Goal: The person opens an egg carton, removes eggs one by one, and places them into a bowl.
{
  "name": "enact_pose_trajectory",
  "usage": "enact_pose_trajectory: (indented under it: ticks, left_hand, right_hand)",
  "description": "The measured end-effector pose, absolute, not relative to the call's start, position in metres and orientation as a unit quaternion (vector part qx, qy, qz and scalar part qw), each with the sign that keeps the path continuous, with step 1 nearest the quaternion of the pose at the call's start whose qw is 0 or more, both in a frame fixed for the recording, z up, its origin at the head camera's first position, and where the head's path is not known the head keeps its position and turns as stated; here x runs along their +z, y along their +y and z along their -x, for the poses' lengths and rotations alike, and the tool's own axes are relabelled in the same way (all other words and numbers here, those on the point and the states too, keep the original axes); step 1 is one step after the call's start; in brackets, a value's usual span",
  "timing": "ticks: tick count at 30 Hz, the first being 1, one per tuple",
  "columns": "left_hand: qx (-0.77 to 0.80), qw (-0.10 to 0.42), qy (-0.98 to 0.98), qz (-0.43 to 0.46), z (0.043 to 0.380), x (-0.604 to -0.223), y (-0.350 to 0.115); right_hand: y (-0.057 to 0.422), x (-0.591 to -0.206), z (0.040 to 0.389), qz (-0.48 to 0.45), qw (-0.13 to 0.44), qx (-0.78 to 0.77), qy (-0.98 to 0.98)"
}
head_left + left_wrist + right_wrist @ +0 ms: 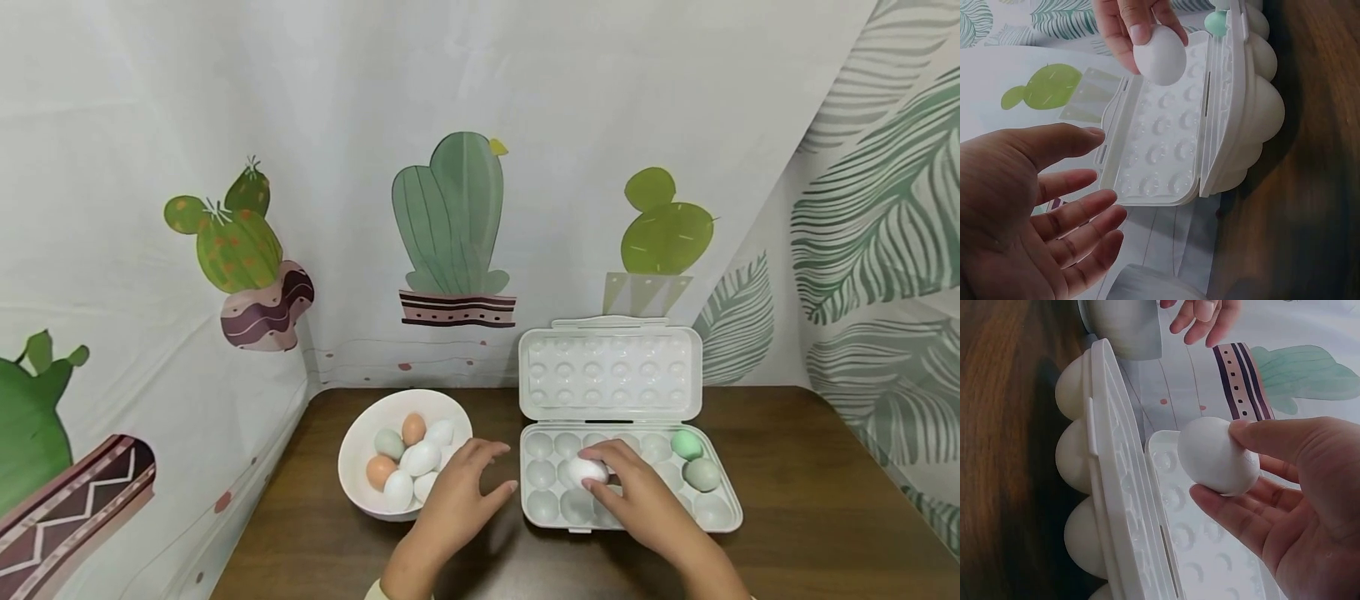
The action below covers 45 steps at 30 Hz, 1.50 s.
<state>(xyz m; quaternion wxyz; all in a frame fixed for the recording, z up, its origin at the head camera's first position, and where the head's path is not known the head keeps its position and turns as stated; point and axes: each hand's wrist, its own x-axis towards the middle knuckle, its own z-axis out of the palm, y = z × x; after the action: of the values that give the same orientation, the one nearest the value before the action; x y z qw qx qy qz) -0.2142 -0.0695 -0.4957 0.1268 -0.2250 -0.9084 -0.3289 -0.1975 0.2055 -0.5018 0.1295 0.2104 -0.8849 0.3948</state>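
My right hand [639,493] pinches a white egg [1217,456] between thumb and fingers, above the left part of the egg carton [542,527]. The carton is white plastic with rounded cups, its lid [611,410] raised at the back. A green egg [686,444] and a grey-green egg [702,475] sit in cups at its right end. My left hand [459,500] hovers with spread fingers between the carton and a white bowl [352,442], nothing in its grasp. Several white, brown and pale green eggs lie in the bowl; the left hand covers part of its right side.
Carton and bowl stand on a dark brown wooden table [292,533]. Behind them hangs a white cloth [337,250] printed with cacti, and a leaf-patterned cloth [885,250] covers the right side. The raised lid stands close to the cloth.
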Motion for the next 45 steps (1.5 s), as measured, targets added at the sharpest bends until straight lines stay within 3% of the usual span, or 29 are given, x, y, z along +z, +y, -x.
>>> enact_pose_trajectory:
  ticks: [12,26,45]
  left_hand:
    - [-0.323,0.116,-0.907,0.243,0.210,-0.497,-0.063]
    - [-0.325,0.094,-0.905,0.260,0.210,-0.496,-0.060]
    - [-0.318,0.106,-0.898,0.284,0.205,-0.497,-0.054]
  right_hand:
    - [0.199,-0.501,0.194,-0.204,0.100,0.409,-0.884]
    - [0.189,-0.503,0.192,-0.234,0.118,0.417,-0.870]
    - [0.175,-0.504,0.189,-0.271,0.124,0.438,-0.848]
